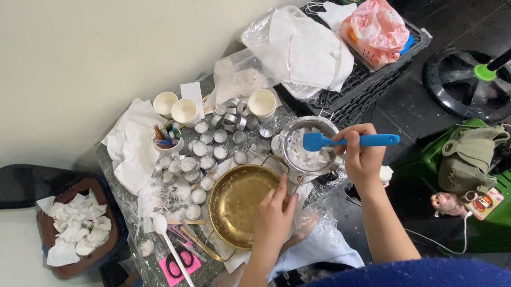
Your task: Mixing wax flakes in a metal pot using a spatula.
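My right hand (362,155) grips a blue silicone spatula (348,140) by its handle, its blade over a small steel pot (308,149) that holds white waxy chunks. My left hand (275,212) rests on the rim of a wide brass pan (235,200), fingers pointing at the steel pot's handle. Both pots sit on a small table covered in plastic wrap (157,265).
Several small metal tealight cups (206,155) crowd the table, with paper cups (184,110), a cup of crayons (168,136), white paper, a white spoon (170,247) and pink-handled scissors (180,261). A bin of tissues (76,228) stands left; a black crate (368,73) with bags at the back right.
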